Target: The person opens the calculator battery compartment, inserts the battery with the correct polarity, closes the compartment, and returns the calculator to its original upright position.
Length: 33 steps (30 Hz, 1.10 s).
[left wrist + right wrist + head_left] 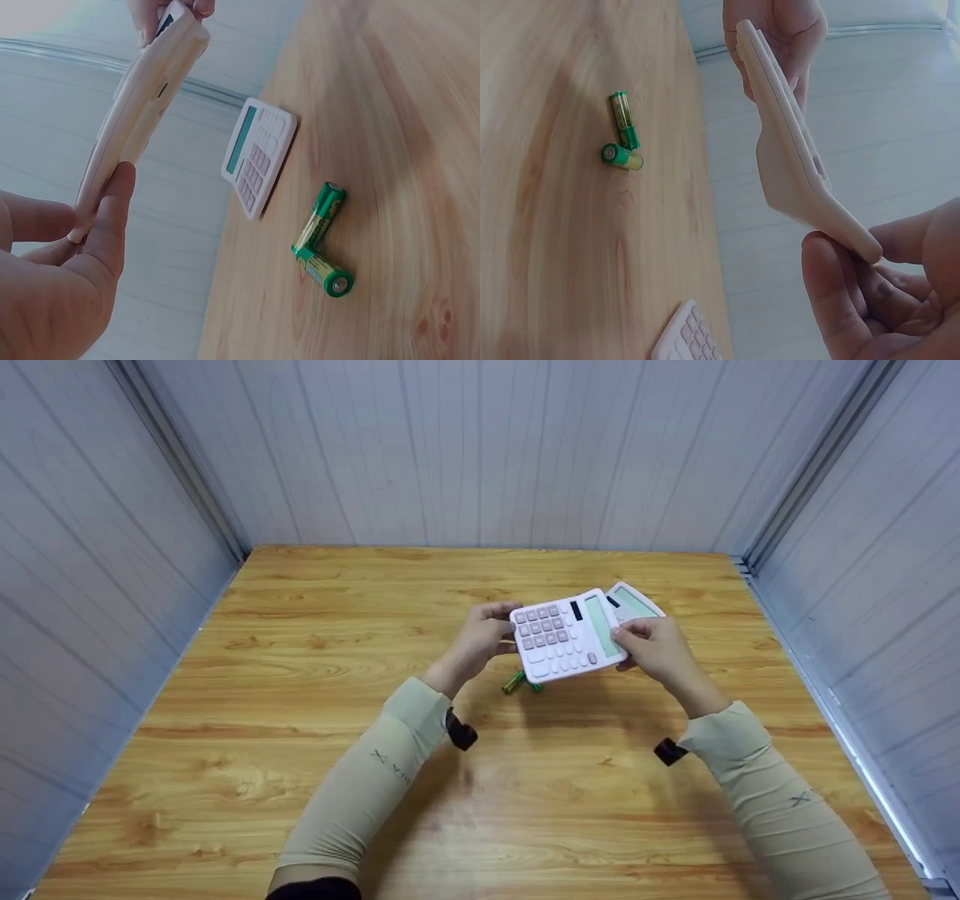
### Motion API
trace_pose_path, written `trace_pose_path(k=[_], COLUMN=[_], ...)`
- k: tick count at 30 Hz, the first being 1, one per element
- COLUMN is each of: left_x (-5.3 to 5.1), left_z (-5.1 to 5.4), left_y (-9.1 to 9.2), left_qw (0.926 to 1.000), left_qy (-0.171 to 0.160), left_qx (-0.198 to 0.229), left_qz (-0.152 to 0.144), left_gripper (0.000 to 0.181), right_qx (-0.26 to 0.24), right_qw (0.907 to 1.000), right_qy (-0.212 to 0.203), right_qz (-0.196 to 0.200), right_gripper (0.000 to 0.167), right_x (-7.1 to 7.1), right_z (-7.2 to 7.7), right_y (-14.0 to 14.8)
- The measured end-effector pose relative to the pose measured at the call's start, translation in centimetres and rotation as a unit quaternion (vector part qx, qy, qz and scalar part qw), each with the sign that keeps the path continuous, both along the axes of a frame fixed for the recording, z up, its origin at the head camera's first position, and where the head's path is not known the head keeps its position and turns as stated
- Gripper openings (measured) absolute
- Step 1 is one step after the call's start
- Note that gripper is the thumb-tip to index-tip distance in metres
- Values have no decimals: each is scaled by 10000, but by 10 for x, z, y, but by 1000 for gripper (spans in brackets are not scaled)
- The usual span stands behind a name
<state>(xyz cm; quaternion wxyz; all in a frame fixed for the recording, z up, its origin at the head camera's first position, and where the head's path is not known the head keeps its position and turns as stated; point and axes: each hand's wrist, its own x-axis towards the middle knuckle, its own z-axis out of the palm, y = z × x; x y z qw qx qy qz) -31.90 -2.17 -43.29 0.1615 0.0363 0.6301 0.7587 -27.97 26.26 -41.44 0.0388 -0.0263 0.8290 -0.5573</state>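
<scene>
A pale pink calculator (551, 641) is held above the table, keys and display facing up. My left hand (480, 641) grips its keypad end; in the left wrist view that hand (67, 277) has fingers on both faces. My right hand (660, 652) pinches the display end, thumb on top, and the right wrist view shows the fingers of this hand (885, 285) beneath the edge. A second calculator (634, 601) lies on the table behind, partly covered in the head view. Two green batteries (322, 217) lie touching at an angle on the tabletop, below the held calculator.
The wooden table (300, 660) is enclosed by pale panel walls (450, 450) at the back and both sides. Dark wrist pieces (461, 731) stick out from both sleeves above the tabletop.
</scene>
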Motion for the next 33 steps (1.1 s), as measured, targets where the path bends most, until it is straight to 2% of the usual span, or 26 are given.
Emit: trace_pose_path(k=[9,23,27,33], left_x=[0,3,5,8], left_z=[-4,-13,-15,-16], left_y=[-14,-34,-38,-41], left_qw=[9999,9997,9994,9990], left_qy=[-100,43,53,35], left_qx=[23,-197,-299,-305], left_qz=[104,-135,-172,-322], left_gripper=[47,46,49,44], right_qx=[122,-19,-168,-342], right_qw=[9996,9978,9965,9952], right_qy=[72,-159,-294,-388], right_qz=[235,639,759,826], right_gripper=[29,27,32,38], right_x=[1,7,6,5], right_z=[-6,-17,-19,-20], right_y=[-13,-23,-26,-30])
